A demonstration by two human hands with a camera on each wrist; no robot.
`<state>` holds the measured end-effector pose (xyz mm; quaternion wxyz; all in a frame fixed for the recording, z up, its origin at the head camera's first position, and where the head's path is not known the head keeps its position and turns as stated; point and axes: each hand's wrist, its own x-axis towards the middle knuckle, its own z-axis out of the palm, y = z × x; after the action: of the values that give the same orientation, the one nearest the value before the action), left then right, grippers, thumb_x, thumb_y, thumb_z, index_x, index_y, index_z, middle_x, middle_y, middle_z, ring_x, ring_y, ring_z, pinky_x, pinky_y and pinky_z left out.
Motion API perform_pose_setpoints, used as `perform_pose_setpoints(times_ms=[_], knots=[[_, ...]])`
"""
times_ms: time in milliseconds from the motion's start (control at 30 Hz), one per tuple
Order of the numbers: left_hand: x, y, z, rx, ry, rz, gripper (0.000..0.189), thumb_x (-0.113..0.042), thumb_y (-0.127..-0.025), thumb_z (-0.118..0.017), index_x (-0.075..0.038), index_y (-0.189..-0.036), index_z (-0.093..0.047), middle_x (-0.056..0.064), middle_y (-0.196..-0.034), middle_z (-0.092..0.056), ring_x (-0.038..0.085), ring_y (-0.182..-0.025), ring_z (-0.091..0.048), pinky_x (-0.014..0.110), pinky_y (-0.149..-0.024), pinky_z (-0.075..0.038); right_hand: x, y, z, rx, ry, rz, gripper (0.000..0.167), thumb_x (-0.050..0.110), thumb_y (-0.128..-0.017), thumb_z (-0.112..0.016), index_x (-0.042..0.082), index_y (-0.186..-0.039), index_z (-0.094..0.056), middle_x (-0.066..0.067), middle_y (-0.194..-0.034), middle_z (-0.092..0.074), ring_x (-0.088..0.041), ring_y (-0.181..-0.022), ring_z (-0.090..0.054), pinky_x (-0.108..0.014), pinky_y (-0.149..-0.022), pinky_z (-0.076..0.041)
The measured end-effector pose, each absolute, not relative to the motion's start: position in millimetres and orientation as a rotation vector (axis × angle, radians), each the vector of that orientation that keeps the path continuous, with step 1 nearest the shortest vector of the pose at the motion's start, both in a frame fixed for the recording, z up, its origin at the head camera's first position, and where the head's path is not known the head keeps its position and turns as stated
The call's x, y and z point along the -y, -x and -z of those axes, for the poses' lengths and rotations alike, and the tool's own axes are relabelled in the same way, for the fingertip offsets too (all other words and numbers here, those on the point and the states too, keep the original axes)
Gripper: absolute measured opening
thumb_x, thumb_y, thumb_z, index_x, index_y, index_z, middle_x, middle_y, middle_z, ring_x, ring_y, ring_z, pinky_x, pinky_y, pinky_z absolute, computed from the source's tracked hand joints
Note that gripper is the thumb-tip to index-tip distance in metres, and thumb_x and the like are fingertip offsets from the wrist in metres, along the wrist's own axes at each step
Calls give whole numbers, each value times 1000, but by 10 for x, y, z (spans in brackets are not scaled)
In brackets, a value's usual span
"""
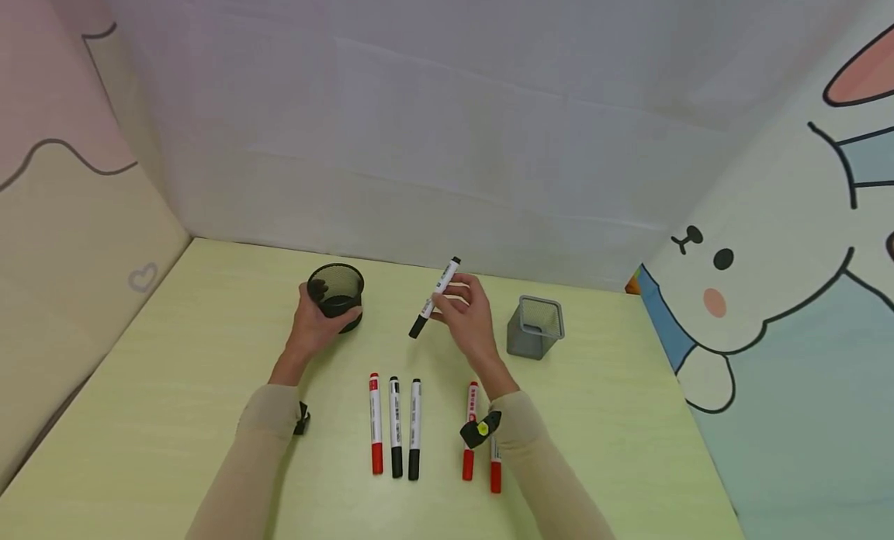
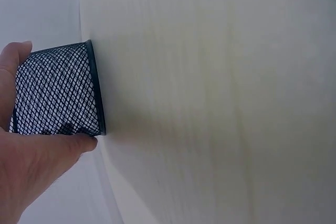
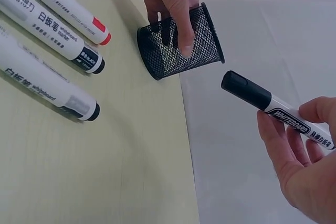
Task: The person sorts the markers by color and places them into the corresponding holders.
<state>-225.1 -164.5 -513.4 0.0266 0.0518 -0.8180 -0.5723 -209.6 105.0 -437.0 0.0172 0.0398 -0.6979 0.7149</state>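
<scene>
The left hand [image 1: 310, 330] is wrapped round a black, round wire-mesh cup [image 2: 58, 90], thumb along the near right side and the other fingers round the far left. This hold probably steadies the cup while leaving its mouth uncovered; whether the base touches the pale yellow-green table [image 1: 601, 416], I cannot tell.

Right of the cup and apart from it, the right hand [image 1: 466, 316] pinches a white whiteboard marker with a black cap [image 1: 443, 283], thumb pressed against fingers on the barrel. The marker tilts, cap lower and towards the cup; gripping it behind the cap seems to keep that end free.

Nearer the person than the cup and a little right of it, 3 markers lie side by side: 1 white marker with red ends [image 1: 376, 424], then 2 white markers with black ends [image 1: 396, 427]. Their spacing likely makes each easy to grasp.

Farther right of the cup lie 2 more red-ended markers [image 1: 469, 462], partly hidden by the beige right sleeve [image 1: 541, 455] and a black wrist strap [image 1: 480, 429]. A grey, square mesh holder [image 1: 522, 340] stands right of the cup, beyond the right hand.
</scene>
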Motion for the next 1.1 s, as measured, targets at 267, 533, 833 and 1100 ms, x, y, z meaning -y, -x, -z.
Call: perform_pose_setpoints(times_ms=[267,533,833,1100], knots=[[1673,2238,5117,2521,-142,1764,95,-25,-89,-81,2,-152,-15,32,-152,-34,44,-143,-35,57,-116,-30,-903,2202,4359,2139,-178,-2223,39,0,-98,-66,4,-133,-50,-20,-122,-63,-24,-98,-70,-40,-83,-61],[1651,2223,5074,2517,-136,1772,95,-24,-90,-80,3,-152,-14,33,-152,-33,45,-143,-35,57,-116,-29,-790,2278,4329,2147,-217,-2174,39,0,-98,-66,4,-133,-50,-19,-121,-62,-28,-100,-70,-39,-83,-61],[1626,2222,5070,2506,-151,1759,93,-22,-89,-81,3,-150,-16,33,-151,-34,45,-142,-35,57,-117,-29,-628,2316,4326,2173,-250,-2139,41,6,-100,-66,6,-136,-48,-16,-123,-62,-28,-104,-69,-37,-85,-60],[1629,2261,5129,2503,-141,1762,92,-23,-89,-82,3,-150,-18,31,-152,-36,43,-143,-36,55,-117,-29,-525,2372,4314,2092,-320,-2157,40,2,-99,-66,5,-134,-49,-17,-122,-61,-28,-104,-68,-37,-86,-60]])
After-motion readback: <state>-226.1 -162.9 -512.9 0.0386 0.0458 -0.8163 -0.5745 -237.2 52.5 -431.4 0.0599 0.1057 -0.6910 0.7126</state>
